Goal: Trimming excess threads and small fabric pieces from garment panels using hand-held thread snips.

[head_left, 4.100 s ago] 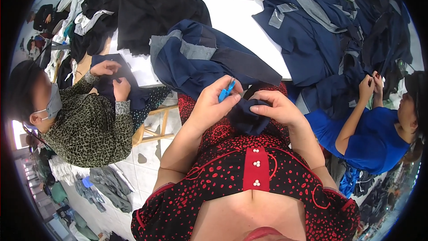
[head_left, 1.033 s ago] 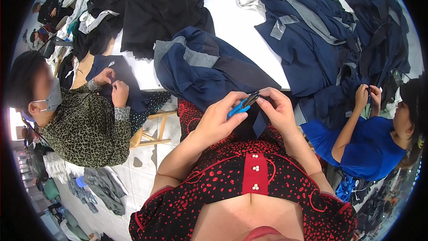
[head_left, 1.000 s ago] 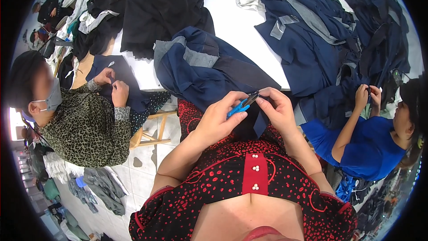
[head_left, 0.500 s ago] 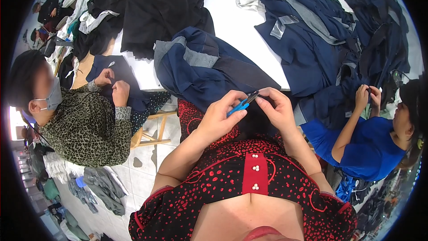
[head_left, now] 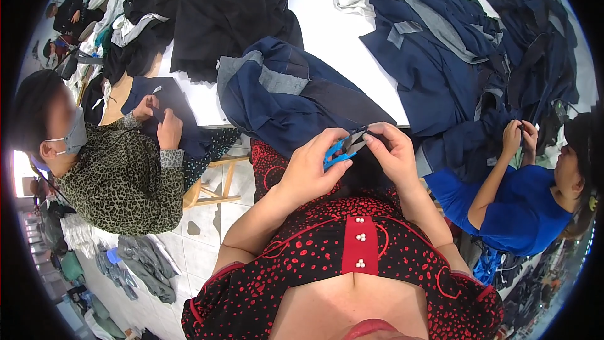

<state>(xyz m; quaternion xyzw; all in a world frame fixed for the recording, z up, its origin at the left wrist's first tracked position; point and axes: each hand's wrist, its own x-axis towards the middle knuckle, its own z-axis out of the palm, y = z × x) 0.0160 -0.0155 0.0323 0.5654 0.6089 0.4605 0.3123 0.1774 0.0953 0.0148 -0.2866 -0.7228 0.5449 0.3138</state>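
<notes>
My left hand (head_left: 313, 162) is wrapped around a pair of thread snips (head_left: 334, 149) with blue grips. Their blades are spread and point toward my right hand. Between the fingertips of my right hand (head_left: 394, 155) is pinched the edge of a dark navy garment (head_left: 286, 113), right beside the blade tips. That garment drapes from the white table down toward my lap, with a grey inner side turned out at its far end. Whether a thread lies between the blades is too small to tell.
A white table (head_left: 345, 44) spreads ahead, bearing a black cloth heap (head_left: 233, 22) and a navy garment pile (head_left: 434, 75). On my left, a masked person in a leopard-print top (head_left: 126, 176) handles dark cloth. A person in blue (head_left: 516, 204) works on my right.
The snips' blades have spread apart in my left hand; they were closed before. My right hand has barely shifted. The person on the left has moved their hands slightly.
</notes>
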